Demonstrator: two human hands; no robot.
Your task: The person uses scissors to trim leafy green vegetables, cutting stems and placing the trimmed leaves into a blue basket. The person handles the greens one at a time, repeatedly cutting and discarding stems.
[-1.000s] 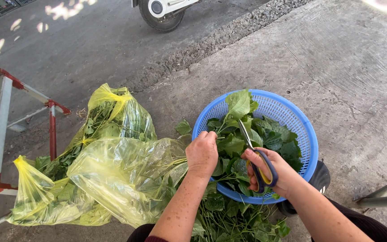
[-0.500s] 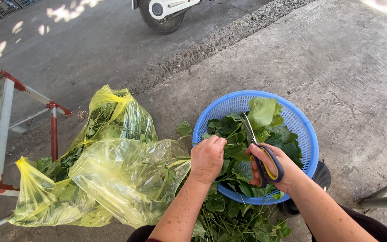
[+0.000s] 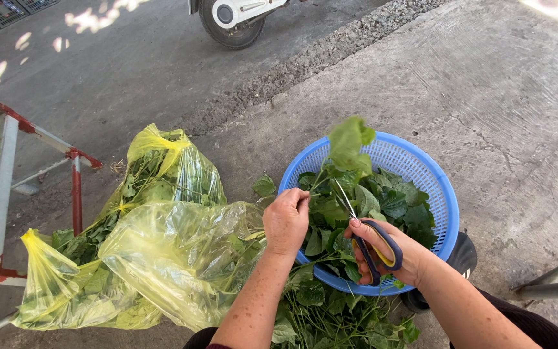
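Yellow bags [image 3: 163,258]: two; blue basket [image 3: 434,174]: one

The basket [image 3: 421,169] is bright blue with a fine mesh pattern, filled with dark and light green leaves [image 3: 382,200]. The scissors [image 3: 372,242] have dark blue handles lined yellow; the plastic bags [image 3: 163,258] are translucent yellow, the metal frame [image 3: 75,187] red and grey

The leafy stem [image 3: 350,152] pinched in the left hand [image 3: 287,220] now stands higher over the blue basket [image 3: 444,194] than a second ago, its big leaf lifted above the far rim. The scissors [image 3: 366,236] in the right hand [image 3: 392,255] have shifted slightly lower along the stem.
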